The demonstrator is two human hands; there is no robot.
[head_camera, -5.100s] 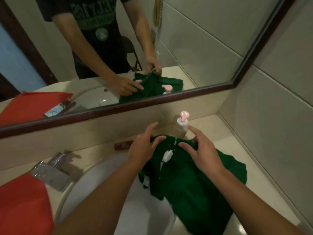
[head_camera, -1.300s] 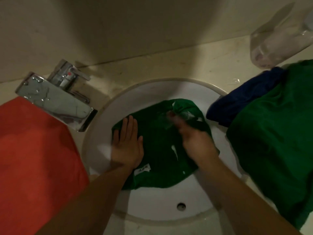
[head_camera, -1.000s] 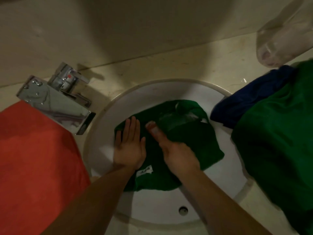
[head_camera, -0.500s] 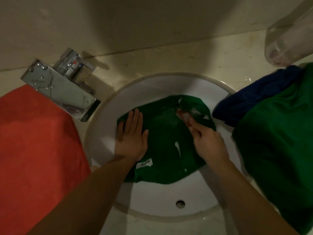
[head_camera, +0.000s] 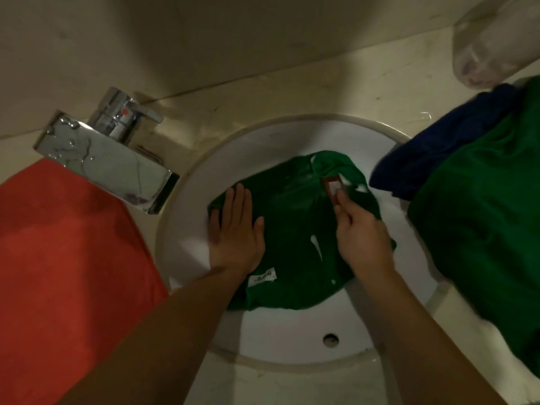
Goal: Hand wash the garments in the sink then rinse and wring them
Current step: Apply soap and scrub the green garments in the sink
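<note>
While the left hand [head_camera: 233, 235] lies flat, pinning the green garment [head_camera: 295, 229] in the sink [head_camera: 292, 325] mid-frame, the right hand [head_camera: 362, 238], pinching a small red-edged object [head_camera: 333, 186], should probably rub it in short, firm strokes.

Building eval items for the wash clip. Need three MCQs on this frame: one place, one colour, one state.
1. Where does the blue garment lie, relative to the sink?
A in it
B on the counter at its right
C under the faucet

2. What colour is the garment in the sink?
A red
B green
C white

3. What is the left hand doing?
A lying flat on the garment
B gripping the faucet
C making a fist in the air

Key: 1 B, it sits by the right rim. 2 B, green cloth lies in the basin. 3 A, fingers straight, palm down.
</note>
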